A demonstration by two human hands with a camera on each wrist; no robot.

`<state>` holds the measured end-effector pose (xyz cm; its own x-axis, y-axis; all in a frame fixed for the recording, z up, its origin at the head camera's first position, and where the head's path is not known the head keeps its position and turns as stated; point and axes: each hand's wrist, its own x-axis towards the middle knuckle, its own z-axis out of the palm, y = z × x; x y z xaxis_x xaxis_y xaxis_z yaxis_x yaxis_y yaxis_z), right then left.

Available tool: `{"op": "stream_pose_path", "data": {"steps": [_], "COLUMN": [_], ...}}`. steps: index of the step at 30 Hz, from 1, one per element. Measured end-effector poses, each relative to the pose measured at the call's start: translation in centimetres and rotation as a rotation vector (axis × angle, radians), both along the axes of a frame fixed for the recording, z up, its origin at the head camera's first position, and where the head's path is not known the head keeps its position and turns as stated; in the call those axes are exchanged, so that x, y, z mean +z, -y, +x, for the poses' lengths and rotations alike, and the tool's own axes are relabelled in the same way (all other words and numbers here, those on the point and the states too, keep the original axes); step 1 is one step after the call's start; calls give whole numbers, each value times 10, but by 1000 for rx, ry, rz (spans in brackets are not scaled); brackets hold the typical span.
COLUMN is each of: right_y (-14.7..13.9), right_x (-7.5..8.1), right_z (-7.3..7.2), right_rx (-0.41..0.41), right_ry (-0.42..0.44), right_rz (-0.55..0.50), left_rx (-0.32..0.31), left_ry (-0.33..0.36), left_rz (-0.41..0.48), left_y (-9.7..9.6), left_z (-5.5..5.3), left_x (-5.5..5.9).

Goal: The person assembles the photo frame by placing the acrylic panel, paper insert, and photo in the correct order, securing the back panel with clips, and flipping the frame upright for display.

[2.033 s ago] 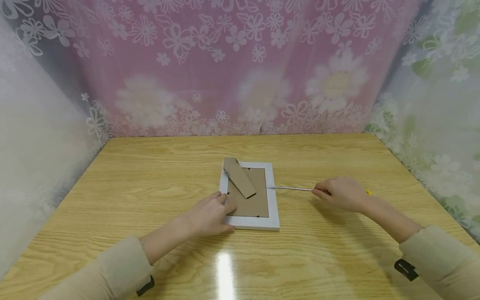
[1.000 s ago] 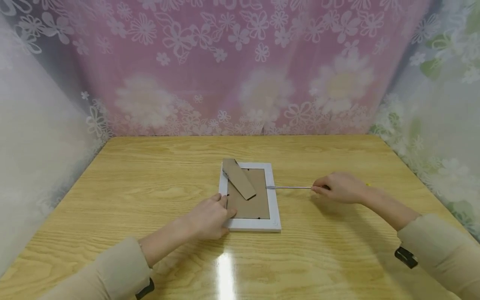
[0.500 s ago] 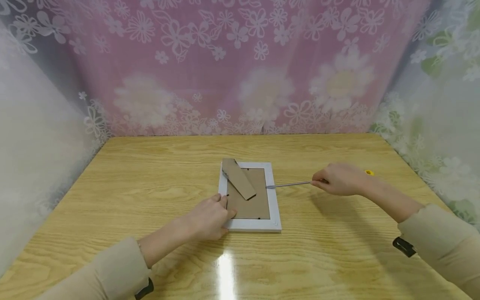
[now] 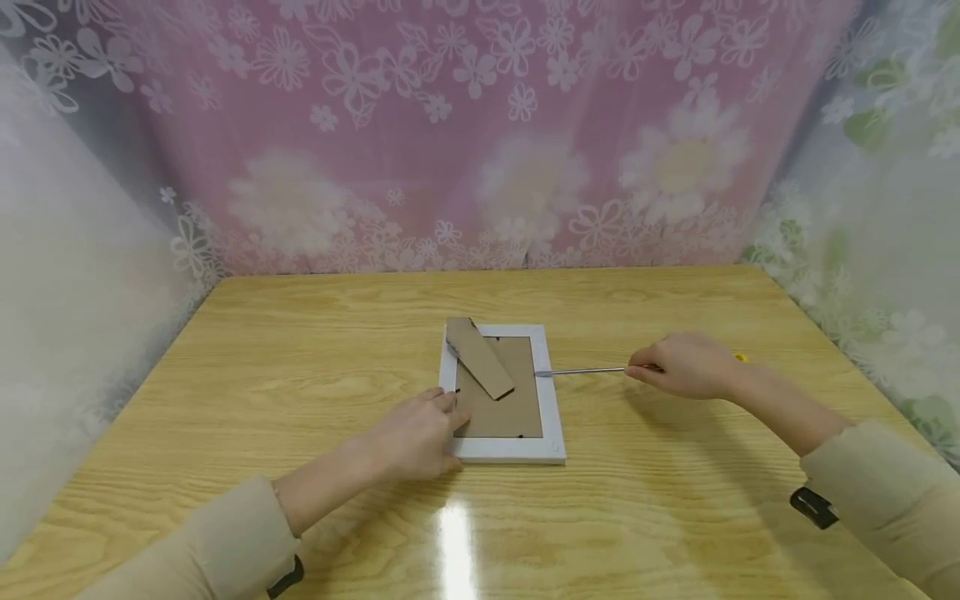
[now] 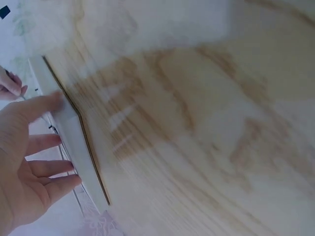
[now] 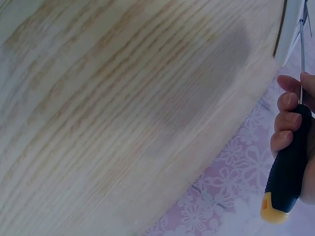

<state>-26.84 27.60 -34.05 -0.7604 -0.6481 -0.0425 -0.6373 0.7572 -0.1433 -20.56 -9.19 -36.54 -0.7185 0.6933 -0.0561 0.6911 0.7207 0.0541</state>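
Note:
A white picture frame [image 4: 552, 421] lies face down on the table, its brown backing board [image 4: 517, 417] showing. The cardboard stand leg [image 4: 480, 358] slants across that board, over the frame's upper left edge. My left hand [image 4: 416, 433] holds the near left corner of the frame, with the thumb at the near edge and a finger on the board. In my right hand [image 4: 690, 367] is a flat-tipped screwdriver [image 6: 290, 157] with a black and yellow handle. Its tip touches the right side of the frame, at the inner edge beside the board. Small dark tabs [image 4: 521, 436] sit along the board's edges.
The wood-grain table [image 4: 300, 333] extends around the frame on all sides. A pink floral curtain [image 4: 420, 167] hangs behind it, and pale floral curtains [image 4: 877, 275] line both sides.
Over two seconds the right hand has risen and dipped slightly, tilting the screwdriver while its tip stays at the frame's right side. The left hand has shifted slightly on the corner; the frame hardly moved.

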Motion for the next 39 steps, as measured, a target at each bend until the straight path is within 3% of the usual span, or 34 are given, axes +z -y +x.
{"op": "stream_pose_path", "data": {"steps": [8, 16, 22, 39], "right_y": [0, 2, 0, -3], "right_x": [-2, -3, -9, -18], "right_z": [1, 3, 2, 3], "right_rx": [-9, -6, -8, -10], "right_ry": [8, 16, 26, 62], "right_rz": [-20, -36, -56, -108], "left_rx": [81, 25, -4, -25], "left_ry": [68, 35, 58, 78], "left_rz": [82, 92, 87, -6], "left_y": [7, 10, 10, 4], "left_z": [-6, -16, -20, -21], "left_x": [-6, -11, -7, -1]}}
